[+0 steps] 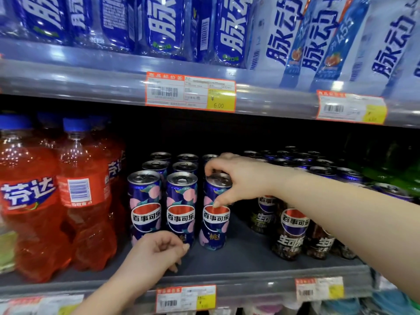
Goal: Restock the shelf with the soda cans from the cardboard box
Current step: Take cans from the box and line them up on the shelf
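Grip of right hand [236,178] closed on peach Pepsi can [214,223]: fingers [211,167] curled over the silver lid, thumb [217,201] pressed to the front just above the red, white and blue roundel. Reads 百事可乐 across that roundel, with 桃 lower down among pink peach shapes on dark blue. Stands upright on grey shelf [250,253], third from the left in the front row, just beside two matching cans [180,201] with the same lettering. Behind, further peach cans [156,165] in rows, only lids and rims showing.

Left hand [156,253] low at the shelf front, before the foot of the middle can, fingers loosely curled, nothing held.

To the right, under the right forearm, black Pepsi cans [294,233] marked 百事可乐 and 生可乐, more dark cans lined up behind. To the left, big Fanta bottles [29,201] with blue caps, labelled 芬达, full of orange drink. Far right, green bottles [397,176], blurred.

Overhead, on the upper shelf, blue bottles [163,26] and pale bottles [318,42], both printed 脉动. On the rail between, orange-bordered price tag [189,92] with barcode and ¥ 6.00 on yellow; second tag [351,110] farther right, figures unreadable. On the lower rail, lower tags [186,298], too blurred to read.
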A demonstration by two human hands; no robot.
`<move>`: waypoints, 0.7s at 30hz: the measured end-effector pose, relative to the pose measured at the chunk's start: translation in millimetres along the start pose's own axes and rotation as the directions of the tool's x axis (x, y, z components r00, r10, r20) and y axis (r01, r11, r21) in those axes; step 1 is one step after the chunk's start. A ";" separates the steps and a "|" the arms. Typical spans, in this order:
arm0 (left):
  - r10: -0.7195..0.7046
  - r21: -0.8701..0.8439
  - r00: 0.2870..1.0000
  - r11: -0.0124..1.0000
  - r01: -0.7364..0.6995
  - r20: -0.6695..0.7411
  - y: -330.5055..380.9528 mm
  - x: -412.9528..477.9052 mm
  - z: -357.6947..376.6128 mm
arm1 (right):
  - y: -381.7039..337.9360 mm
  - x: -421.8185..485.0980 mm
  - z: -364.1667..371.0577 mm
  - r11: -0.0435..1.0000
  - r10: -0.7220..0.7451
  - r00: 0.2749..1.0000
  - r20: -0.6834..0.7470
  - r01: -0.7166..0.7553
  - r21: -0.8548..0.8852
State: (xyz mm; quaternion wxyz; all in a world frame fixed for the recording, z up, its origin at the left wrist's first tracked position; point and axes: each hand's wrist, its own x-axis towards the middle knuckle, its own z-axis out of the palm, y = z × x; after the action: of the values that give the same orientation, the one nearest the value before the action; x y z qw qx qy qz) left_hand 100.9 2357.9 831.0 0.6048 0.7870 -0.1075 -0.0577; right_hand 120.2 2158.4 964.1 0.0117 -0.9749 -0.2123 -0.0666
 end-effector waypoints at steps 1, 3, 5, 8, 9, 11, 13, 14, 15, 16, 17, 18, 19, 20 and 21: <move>0.002 0.003 1.000 1.000 -0.002 -0.004 0.5 -0.2 0.0 | 0.1 -0.6 -1.6 1.000 0.018 1.000 0.018 -0.018 0.008; 0.008 0.007 1.000 1.000 -0.008 -0.008 0.8 -1.1 -0.3 | 1.5 -2.8 -6.0 0.999 0.046 0.997 0.067 -0.047 0.012; 0.017 0.004 1.000 1.000 -0.017 -0.005 0.0 -1.4 -0.3 | 3.2 -5.5 -12.1 0.998 0.050 0.992 0.112 -0.047 -0.029; 0.020 0.007 1.000 1.000 -0.020 -0.010 -0.9 -1.3 0.4 | 6.4 -8.3 -23.2 0.997 0.067 0.986 0.151 -0.062 -0.040; 0.017 0.005 1.000 1.000 -0.017 -0.015 -1.1 -1.0 0.5 | 8.4 -8.2 -26.5 0.996 0.083 0.983 0.161 -0.077 -0.042; 0.016 0.014 1.000 1.000 -0.015 -0.020 -1.1 -0.6 0.6 | 14.6 -6.3 -31.0 0.990 0.131 0.974 0.186 -0.120 -0.069; 0.016 0.025 1.000 1.000 -0.015 -0.024 -1.6 -0.5 0.3 | 22.2 -2.8 -31.8 0.983 0.175 0.962 0.208 -0.158 -0.094; 0.014 0.031 1.000 0.999 -0.013 -0.028 -1.9 -0.5 0.1 | 25.6 -1.0 -31.3 0.978 0.198 0.957 0.212 -0.179 -0.103; 0.011 0.034 0.999 0.999 -0.010 -0.031 -2.0 -0.6 0.0 | 29.0 1.0 -30.5 0.974 0.217 0.953 0.213 -0.196 -0.113; 0.008 0.035 0.999 0.999 -0.007 -0.032 -2.1 -0.3 -0.1 | 32.3 3.2 -29.4 0.971 0.229 0.951 0.210 -0.206 -0.123; 0.004 0.039 0.999 0.999 -0.003 -0.033 -2.0 -0.1 -0.2 | 35.6 5.7 -28.3 0.968 0.237 0.950 0.204 -0.213 -0.134; 0.001 0.046 0.999 0.999 0.000 -0.032 -1.8 0.2 -0.2 | 38.7 8.1 -26.8 0.965 0.245 0.950 0.194 -0.219 -0.145; -0.001 0.052 1.000 0.999 0.003 -0.031 -1.6 0.5 -0.2 | 42.0 10.8 -25.2 0.961 0.254 0.950 0.181 -0.227 -0.156; -0.004 0.055 1.000 0.998 0.005 -0.031 -1.4 0.5 -0.4 | 45.5 13.2 -23.3 0.958 0.264 0.950 0.168 -0.237 -0.164; -0.005 0.056 1.000 0.998 0.007 -0.030 -1.3 0.5 -0.5 | 49.0 15.4 -21.0 0.955 0.274 0.949 0.158 -0.249 -0.165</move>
State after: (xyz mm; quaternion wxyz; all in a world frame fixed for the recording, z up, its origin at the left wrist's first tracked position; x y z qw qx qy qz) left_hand 101.6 2358.5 829.9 0.5838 0.8047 -0.0978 -0.0449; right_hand 151.8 2119.2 987.3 -0.0684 -0.9947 -0.0759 0.0084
